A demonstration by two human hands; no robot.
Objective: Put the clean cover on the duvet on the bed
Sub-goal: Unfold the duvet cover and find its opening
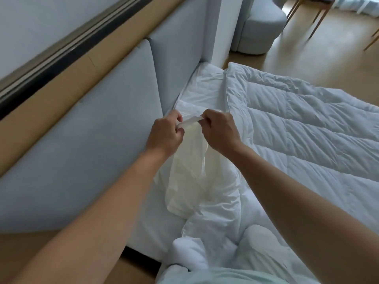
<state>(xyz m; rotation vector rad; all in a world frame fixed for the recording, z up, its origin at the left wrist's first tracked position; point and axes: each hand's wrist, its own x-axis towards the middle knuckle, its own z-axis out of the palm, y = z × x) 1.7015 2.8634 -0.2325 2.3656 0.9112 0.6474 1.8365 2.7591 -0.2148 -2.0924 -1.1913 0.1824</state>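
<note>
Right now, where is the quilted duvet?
In the head view the duvet lies spread on the frame's right, just right of the right hand, its top edge beside the pillow.

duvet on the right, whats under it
At the duvet edge by the headboard, a white pillow pokes out from beneath. Everything else under it is covered and cannot be seen.

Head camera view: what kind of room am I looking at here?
Most likely a bedroom, possibly a hotel room: a quilted white duvet beside a padded grey headboard, the left hand and right hand pinching a pale cover, and an upholstered armchair beyond.
</note>
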